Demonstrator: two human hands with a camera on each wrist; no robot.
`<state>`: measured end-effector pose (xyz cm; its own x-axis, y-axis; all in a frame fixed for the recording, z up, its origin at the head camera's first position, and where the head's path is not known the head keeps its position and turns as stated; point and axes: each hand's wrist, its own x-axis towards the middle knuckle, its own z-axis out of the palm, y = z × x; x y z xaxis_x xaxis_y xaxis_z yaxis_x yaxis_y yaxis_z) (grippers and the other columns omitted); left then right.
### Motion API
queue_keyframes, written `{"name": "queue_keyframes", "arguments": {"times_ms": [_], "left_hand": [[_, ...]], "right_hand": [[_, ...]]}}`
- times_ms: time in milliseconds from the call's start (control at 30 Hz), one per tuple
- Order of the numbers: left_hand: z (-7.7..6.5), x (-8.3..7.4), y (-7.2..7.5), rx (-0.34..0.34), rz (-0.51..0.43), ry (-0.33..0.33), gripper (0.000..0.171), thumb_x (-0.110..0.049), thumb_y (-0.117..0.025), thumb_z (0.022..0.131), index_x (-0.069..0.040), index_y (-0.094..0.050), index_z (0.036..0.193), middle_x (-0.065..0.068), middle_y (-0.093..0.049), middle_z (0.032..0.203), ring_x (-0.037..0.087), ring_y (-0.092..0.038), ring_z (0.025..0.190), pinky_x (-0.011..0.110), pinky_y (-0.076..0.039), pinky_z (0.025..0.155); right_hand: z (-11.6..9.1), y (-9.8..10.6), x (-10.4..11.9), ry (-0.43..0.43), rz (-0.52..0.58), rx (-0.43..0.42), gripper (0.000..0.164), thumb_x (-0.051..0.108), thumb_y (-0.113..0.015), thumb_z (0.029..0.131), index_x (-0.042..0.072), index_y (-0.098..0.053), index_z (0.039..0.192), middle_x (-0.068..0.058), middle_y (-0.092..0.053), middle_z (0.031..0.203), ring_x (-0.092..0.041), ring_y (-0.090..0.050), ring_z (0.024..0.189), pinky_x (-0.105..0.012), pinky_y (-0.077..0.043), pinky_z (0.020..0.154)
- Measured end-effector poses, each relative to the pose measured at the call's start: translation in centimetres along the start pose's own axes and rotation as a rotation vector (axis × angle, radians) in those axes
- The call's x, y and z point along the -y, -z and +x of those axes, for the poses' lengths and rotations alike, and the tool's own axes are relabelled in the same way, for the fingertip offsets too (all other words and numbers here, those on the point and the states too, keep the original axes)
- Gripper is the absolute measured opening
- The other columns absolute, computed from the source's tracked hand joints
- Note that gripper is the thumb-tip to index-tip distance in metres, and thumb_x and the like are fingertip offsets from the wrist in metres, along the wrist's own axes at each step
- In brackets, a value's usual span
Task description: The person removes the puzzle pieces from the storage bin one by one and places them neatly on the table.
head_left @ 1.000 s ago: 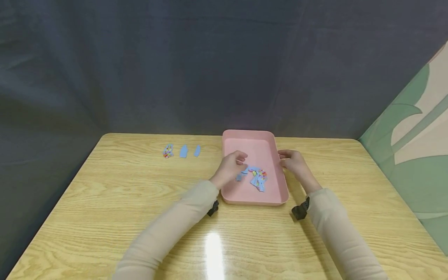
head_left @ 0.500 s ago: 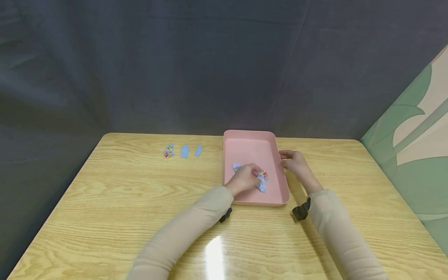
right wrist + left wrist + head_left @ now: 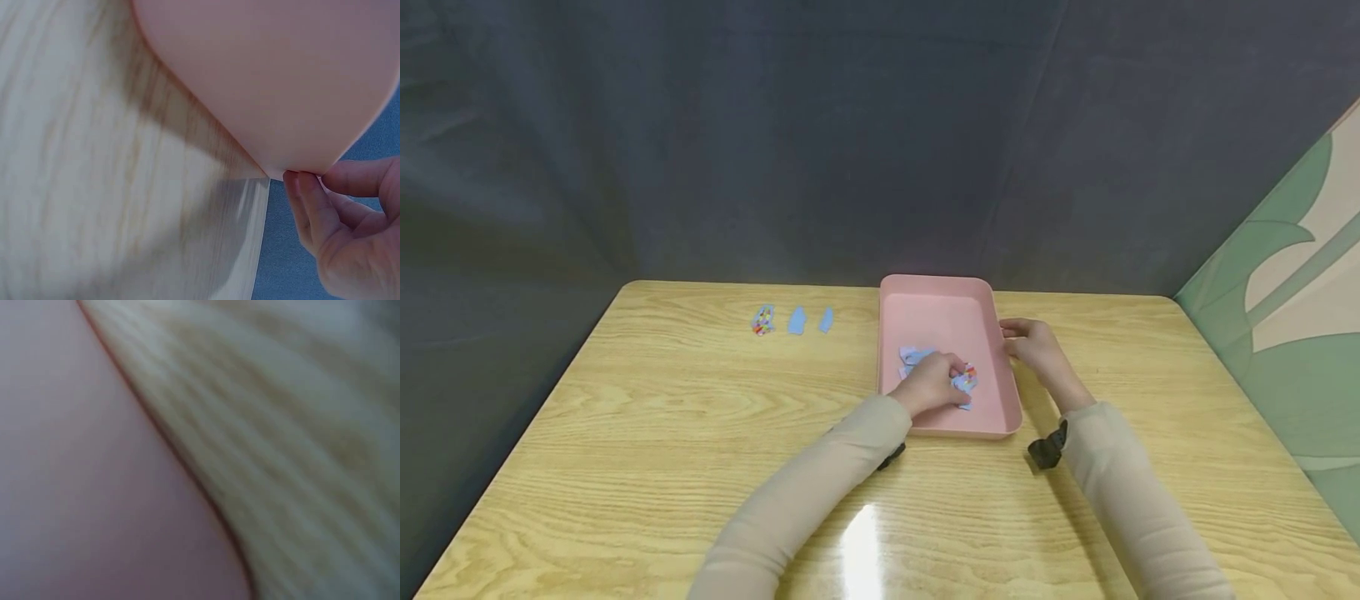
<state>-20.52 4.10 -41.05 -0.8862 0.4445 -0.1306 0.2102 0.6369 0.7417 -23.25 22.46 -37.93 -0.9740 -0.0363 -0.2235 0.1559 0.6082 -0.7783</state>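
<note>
A shallow pink tray [image 3: 942,317] stands at the back of the wooden table, with several flat, irregular light-blue pieces [image 3: 916,357] inside. Some bear multicoloured spots. My left hand [image 3: 931,383] is down in the tray, thumb and fingers bent on either side of a light-blue piece with coloured spots [image 3: 967,377]; part of that piece is hidden. Thumb and fingertips of my right hand [image 3: 1037,352] grip the tray's right side, which also shows in the right wrist view, where the right hand [image 3: 356,231] meets the tray wall [image 3: 275,100]. The left wrist view is blurred and shows no fingers.
Left of the tray, a spotted piece [image 3: 763,320] and two plain light-blue pieces, a wider one [image 3: 797,321] and a narrow one [image 3: 826,320], lie apart in a row. A dark curtain [image 3: 850,150] hangs behind the table [image 3: 662,433].
My left hand has moved right across the inside of the tray to the spotted pieces. Light-blue pieces now lie spread at the tray's left side. The right hand has stayed at the wall.
</note>
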Motion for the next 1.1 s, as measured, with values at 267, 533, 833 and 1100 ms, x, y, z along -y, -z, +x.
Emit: {"name": "queue_keyframes", "arguments": {"times_ms": [267, 533, 833, 1100], "left_hand": [[-0.3, -0.4, 0.3, 0.024, 0.097, -0.011, 0.044, -0.009, -0.077, 0.078, -0.003, -0.063, 0.119, 0.008, -0.066, 0.119, 0.020, -0.058, 0.112, 0.022, -0.047, 0.097], [-0.7, -0.1, 0.9, 0.032, 0.000, 0.038, 0.045, -0.004, -0.076, 0.077, -0.002, -0.061, 0.120, 0.012, -0.065, 0.111, 0.020, -0.062, 0.103, 0.024, -0.050, 0.092], [-0.9, 0.3, 1.8, 0.025, -0.131, 0.026, 0.034, 0.002, -0.075, 0.075, 0.001, -0.066, 0.107, 0.012, -0.065, 0.098, 0.013, -0.056, 0.086, 0.016, -0.048, 0.077], [-1.0, 0.7, 3.0, 0.007, -0.248, 0.038, 0.024, 0.001, -0.072, 0.078, 0.001, -0.069, 0.102, 0.015, -0.069, 0.102, 0.018, -0.063, 0.090, 0.016, -0.049, 0.071]], "right_hand": [[0.1, 0.0, 0.1, -0.014, -0.004, 0.004, 0.050, 0.000, -0.048, 0.088, -0.011, -0.043, 0.136, -0.032, -0.051, 0.131, -0.028, -0.054, 0.107, -0.012, -0.045, 0.073], [0.0, 0.0, 0.2, -0.012, 0.005, -0.006, 0.050, 0.000, -0.048, 0.087, -0.012, -0.043, 0.135, -0.032, -0.051, 0.131, -0.028, -0.053, 0.107, -0.011, -0.044, 0.071], [-0.2, 0.0, 0.0, -0.009, 0.003, -0.006, 0.050, 0.000, -0.046, 0.087, -0.012, -0.043, 0.136, -0.032, -0.051, 0.132, -0.031, -0.054, 0.111, -0.013, -0.046, 0.075], [-0.2, 0.0, 0.0, -0.014, 0.004, -0.003, 0.051, 0.000, -0.046, 0.087, -0.012, -0.042, 0.136, -0.032, -0.050, 0.133, -0.030, -0.054, 0.112, -0.014, -0.045, 0.075]]}}
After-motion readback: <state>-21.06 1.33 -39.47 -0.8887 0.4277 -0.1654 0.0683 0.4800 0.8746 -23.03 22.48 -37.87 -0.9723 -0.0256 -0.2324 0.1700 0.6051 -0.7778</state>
